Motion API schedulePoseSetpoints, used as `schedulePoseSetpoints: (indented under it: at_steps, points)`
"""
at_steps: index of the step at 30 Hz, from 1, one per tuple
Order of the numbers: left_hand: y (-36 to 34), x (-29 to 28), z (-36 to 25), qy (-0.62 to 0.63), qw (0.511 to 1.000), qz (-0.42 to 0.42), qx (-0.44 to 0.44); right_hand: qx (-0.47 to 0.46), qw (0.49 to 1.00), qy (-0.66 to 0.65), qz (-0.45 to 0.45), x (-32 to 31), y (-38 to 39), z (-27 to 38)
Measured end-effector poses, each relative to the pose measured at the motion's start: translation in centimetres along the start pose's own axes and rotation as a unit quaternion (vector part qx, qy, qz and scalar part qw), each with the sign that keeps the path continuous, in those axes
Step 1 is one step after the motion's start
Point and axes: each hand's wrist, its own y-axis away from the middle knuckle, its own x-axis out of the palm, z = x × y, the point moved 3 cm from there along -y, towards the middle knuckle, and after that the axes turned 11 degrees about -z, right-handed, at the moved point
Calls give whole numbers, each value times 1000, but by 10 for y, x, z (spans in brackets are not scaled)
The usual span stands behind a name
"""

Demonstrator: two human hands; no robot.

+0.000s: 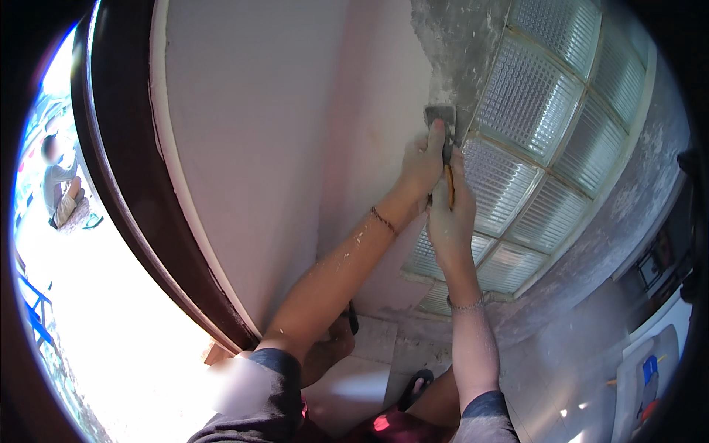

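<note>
A putty knife [448, 111] with a grey metal blade and an orange handle rests against the wall at the border of smooth pale coating and rough grey plaster [458, 55], beside a glass block window [524, 88]. My left hand [422, 162] is closed on the knife near the blade, its thumb pressed on it. Just below, my right hand [454, 218] grips the orange handle. Both hands and forearms are flecked with pale material.
A dark door frame [103, 148] borders a bright opening at left, where another person [59, 184] sits outside beside blue metal bars [37, 310]. My sandalled foot [417, 387] is on the tiled floor [539, 384]. A white surface holding tools [650, 365] is at lower right.
</note>
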Motion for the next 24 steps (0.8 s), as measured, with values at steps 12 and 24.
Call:
schedulePoseSetpoints:
  at_steps: [12,24]
  points:
    - [-3,-3,-3,-33,996,-17,-87,29,999,23,-11,6,-6,3]
    - [-7,2,-26,3,999,36,20,5,998,-53,17,10,-10,12]
